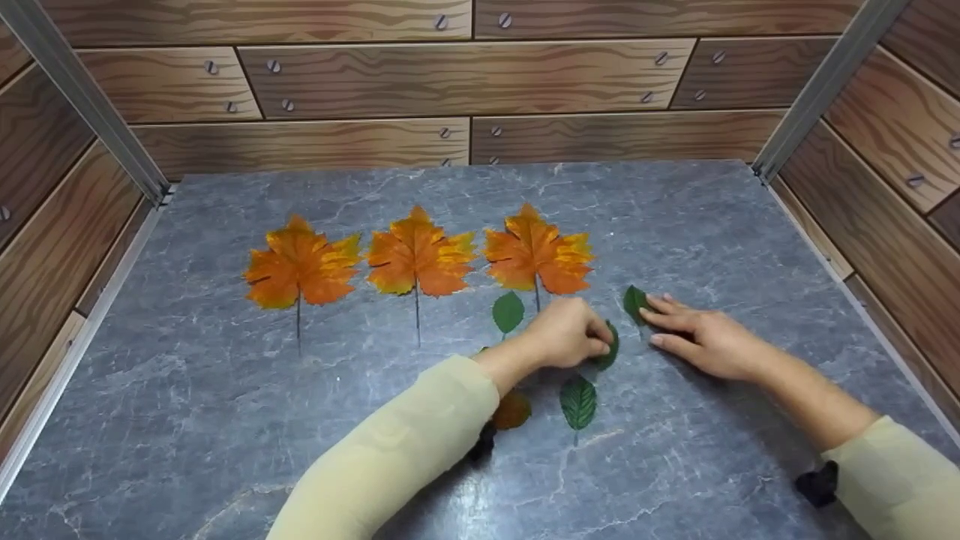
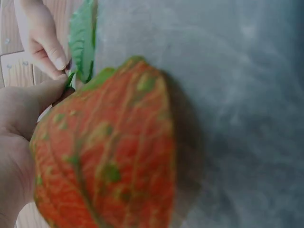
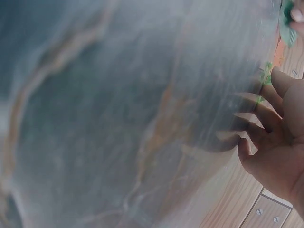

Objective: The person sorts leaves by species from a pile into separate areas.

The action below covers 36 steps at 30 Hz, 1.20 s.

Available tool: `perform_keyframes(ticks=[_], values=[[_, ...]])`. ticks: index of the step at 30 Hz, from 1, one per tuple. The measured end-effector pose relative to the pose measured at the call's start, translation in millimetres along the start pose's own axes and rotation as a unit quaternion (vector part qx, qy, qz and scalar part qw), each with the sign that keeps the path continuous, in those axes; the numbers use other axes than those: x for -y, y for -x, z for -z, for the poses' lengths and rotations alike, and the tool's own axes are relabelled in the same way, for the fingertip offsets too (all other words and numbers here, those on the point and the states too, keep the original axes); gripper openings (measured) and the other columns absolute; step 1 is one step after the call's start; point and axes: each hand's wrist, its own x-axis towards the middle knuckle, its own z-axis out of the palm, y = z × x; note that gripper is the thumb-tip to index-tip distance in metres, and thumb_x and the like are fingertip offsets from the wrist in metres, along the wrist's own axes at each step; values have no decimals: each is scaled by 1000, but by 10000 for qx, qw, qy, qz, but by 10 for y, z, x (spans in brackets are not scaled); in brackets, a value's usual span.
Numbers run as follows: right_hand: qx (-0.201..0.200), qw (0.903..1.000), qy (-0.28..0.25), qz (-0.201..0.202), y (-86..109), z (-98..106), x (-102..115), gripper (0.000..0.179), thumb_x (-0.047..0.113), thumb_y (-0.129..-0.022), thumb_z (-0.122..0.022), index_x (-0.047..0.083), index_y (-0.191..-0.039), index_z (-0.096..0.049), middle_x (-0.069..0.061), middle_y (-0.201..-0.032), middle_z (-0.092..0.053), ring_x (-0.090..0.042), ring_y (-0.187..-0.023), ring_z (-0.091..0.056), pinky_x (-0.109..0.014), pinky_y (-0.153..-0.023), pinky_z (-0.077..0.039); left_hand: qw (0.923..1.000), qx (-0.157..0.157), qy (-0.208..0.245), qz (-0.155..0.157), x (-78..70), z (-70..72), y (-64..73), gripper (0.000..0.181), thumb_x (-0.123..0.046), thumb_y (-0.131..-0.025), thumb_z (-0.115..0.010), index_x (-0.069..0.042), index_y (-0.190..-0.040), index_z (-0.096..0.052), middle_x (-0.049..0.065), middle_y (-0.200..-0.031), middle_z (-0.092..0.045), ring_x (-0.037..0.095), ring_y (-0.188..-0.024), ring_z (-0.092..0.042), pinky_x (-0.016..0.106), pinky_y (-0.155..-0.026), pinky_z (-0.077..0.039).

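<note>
In the head view my left hand pinches a small green leaf between thumb and fingers, just above the grey marbled table. To its right, my right hand touches another green leaf with its fingers extended. Below the left hand lies a ribbed green leaf, and a smoother green leaf is above the left wrist. An orange-brown leaf shows partly from behind the left sleeve. Large in the left wrist view is a red-orange leaf with green spots, near the left hand.
Three orange maple leaves with stems form a row across the table: left, middle and right. Wood-patterned walls enclose the table on the back and sides, with metal posts at the corners.
</note>
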Motion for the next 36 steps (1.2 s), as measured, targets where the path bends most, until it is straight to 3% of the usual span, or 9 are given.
perform_keyframes(ticks=[3,6,13,23,30,36], values=[[-23,10000,-3,16,-1,-2,-4,48,30,-109,-63,9,-152,-60,-15,-163,-44,-47,-149,-39,-67,-117,-33,9983,-22,553,159,28,59,-3,23,-17,-103,-73,-12,-124,-81,-2,-118,-79,7,-112,-70,17,-91,-53],[-6,10000,-3,-6,3,-2,-13,48,31,-109,-62,9,-152,-59,-14,-164,-44,-46,-150,-38,-67,-117,-33,9951,193,906,340,50,112,-7,33,-16,-105,-70,-11,-138,-73,1,-132,-74,13,-127,-65,22,-100,-52],[37,10000,-8,-49,5,1,-13,48,33,-110,-61,10,-153,-58,-13,-165,-42,-46,-151,-37,-67,-118,-31,9932,594,876,493,87,148,-32,45,-18,-108,-65,-11,-153,-60,4,-149,-63,17,-140,-55,28,-111,-46],[7,10000,-35,-8,-1,-5,-11,48,32,-110,-62,11,-152,-59,-13,-164,-43,-46,-150,-38,-67,-118,-31,9934,760,707,481,116,147,-73,51,-17,-108,-63,-12,-158,-53,8,-151,-60,20,-137,-57,28,-110,-47],[1,10000,-58,-5,-8,3,-3,47,31,-109,-63,10,-152,-59,-12,-164,-43,-45,-150,-38,-67,-118,-32,9905,698,1038,567,129,176,-30,53,-17,-108,-64,-17,-159,-52,4,-157,-56,20,-140,-55,31,-110,-48],[8,10000,-68,-32,11,12,1,47,30,-110,-62,10,-152,-59,-13,-164,-42,-46,-150,-38,-67,-117,-32,9894,565,1196,599,139,218,72,51,-15,-107,-65,-19,-157,-55,8,-153,-60,21,-138,-58,34,-105,-52]])
